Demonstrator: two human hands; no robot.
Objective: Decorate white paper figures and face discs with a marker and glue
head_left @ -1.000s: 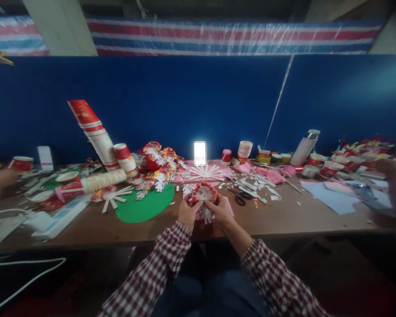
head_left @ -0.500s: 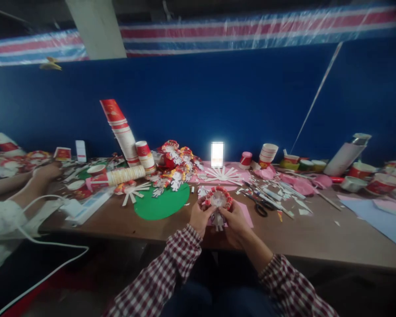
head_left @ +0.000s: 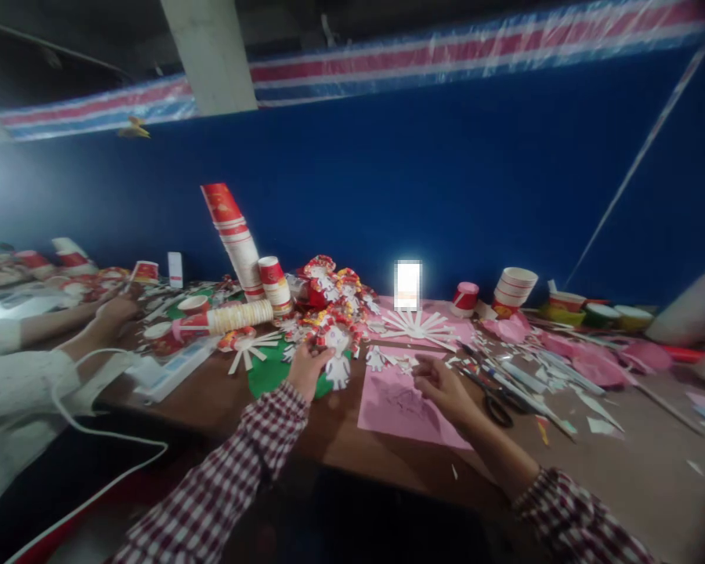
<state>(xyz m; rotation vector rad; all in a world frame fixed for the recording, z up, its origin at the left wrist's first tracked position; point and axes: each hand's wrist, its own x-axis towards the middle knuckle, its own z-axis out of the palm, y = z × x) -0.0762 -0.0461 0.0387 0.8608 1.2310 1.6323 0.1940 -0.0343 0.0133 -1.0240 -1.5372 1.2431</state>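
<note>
My left hand (head_left: 307, 370) is closed on a white paper doll (head_left: 338, 370) whose head has a red and yellow frill, held in front of the green paper (head_left: 262, 376). Behind it lies a pile of similar dolls with red and yellow frills (head_left: 322, 274). My right hand (head_left: 446, 388) hovers over a pink sheet (head_left: 388, 403), fingers loosely bent and apart, nothing visible in them. A small white paper cutout (head_left: 376, 359) lies at the sheet's upper left. Just right of my right hand are black-handled scissors (head_left: 497, 407).
A leaning stack of paper cups (head_left: 235, 239) stands behind a cup stack on its side (head_left: 244, 316). White strips (head_left: 417, 325) fan out on pink paper. Paper scraps (head_left: 587, 403) litter the right. At left are a power strip (head_left: 179, 368) and another person's hand (head_left: 117, 309).
My hands have parted. The left has carried the paper doll left towards the pile; the right has let go and moved right. The camera view has shifted, too.
</note>
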